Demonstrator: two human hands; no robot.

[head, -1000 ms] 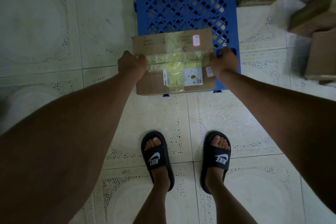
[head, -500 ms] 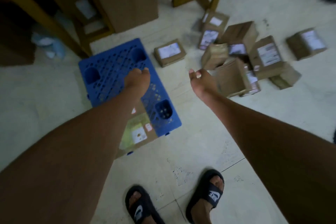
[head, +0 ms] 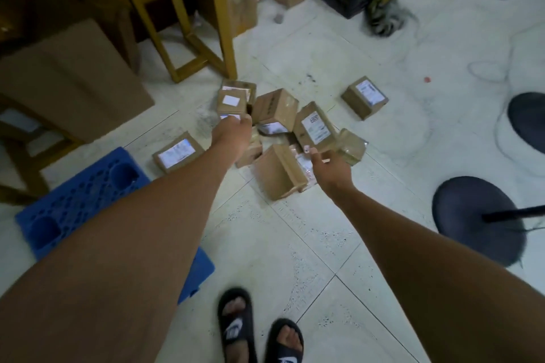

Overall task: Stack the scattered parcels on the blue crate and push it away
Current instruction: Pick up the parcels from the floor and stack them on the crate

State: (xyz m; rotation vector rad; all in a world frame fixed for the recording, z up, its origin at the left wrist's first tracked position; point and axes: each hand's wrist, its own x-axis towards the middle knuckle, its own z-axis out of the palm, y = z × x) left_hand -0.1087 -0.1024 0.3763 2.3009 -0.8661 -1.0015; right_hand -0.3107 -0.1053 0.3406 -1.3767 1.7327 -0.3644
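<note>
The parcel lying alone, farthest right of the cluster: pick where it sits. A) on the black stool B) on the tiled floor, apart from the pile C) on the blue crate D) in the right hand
B: the lone parcel rests on the pale floor, with bare tile between it and the pile; the blue crate lies far left, and the right hand reaches a nearer box.

Storeroom: labelled parcels (head: 275, 110), stacked cartons (head: 240, 3).

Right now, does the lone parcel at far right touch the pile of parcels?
Apart. The head view shows bare floor tile between the lone parcel and the nearest parcel of the pile.
</note>
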